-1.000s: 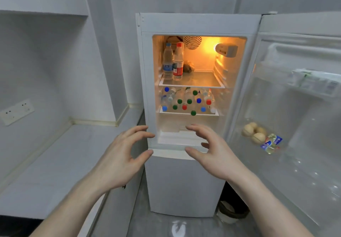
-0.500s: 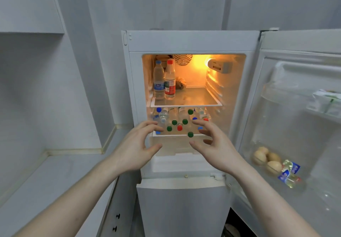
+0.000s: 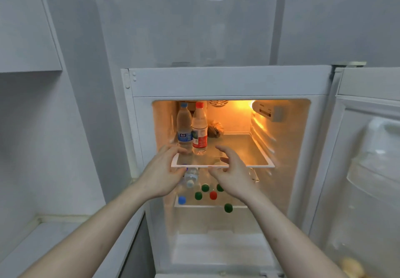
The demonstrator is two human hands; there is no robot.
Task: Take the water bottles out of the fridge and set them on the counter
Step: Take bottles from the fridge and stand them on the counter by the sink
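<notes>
The fridge (image 3: 227,81) stands open and lit inside. On its top glass shelf (image 3: 246,154) two water bottles stand upright at the left: one with a blue cap (image 3: 184,126) and one with a red cap (image 3: 199,129). Several more bottles (image 3: 204,192) lie on the shelf below, their coloured caps facing me. My left hand (image 3: 161,174) hovers at the top shelf's front left edge, fingers spread just before the blue-capped bottle. My right hand (image 3: 232,173) is beside it, fingers spread toward the red-capped bottle. Neither hand holds anything.
The grey counter (image 3: 43,247) lies low on the left, beside the fridge. The fridge door (image 3: 368,169) stands open on the right, with round pale items (image 3: 352,265) in its lower rack. A dark bag (image 3: 214,129) sits behind the bottles.
Both hands have risen from the lower shelf to the front edge of the top shelf. The view has tilted up and moved closer to the fridge.
</notes>
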